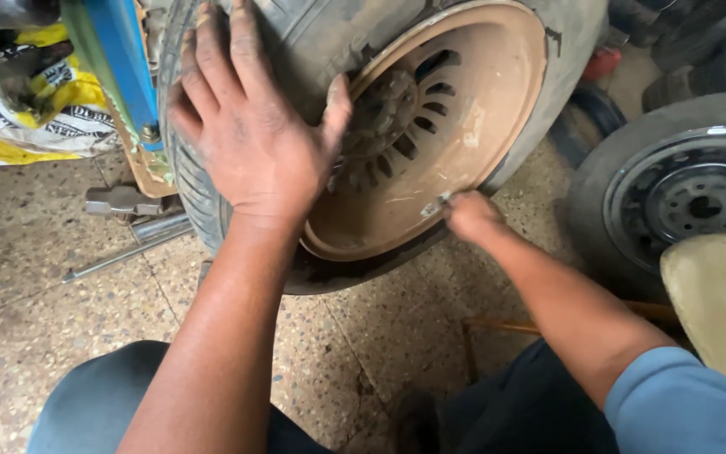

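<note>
A worn tyre (304, 34) on a rusty brown rim (464, 118) stands upright before me. My left hand (245, 126) lies flat on the tyre's sidewall, fingers spread, thumb at the rim's edge. My right hand (470, 214) is closed around a small metal piece (434, 204) pressed against the lower rim edge. The rim's slotted hub (392, 118) shows dirt and rust.
A blue metal post (123, 67) stands left of the tyre, with a yellow-and-white sack (35, 109) behind it. Metal rods (128, 244) lie on the speckled floor. Another tyre with a dark steel rim (691, 193) rests at right, beside a pale stool seat (720, 303).
</note>
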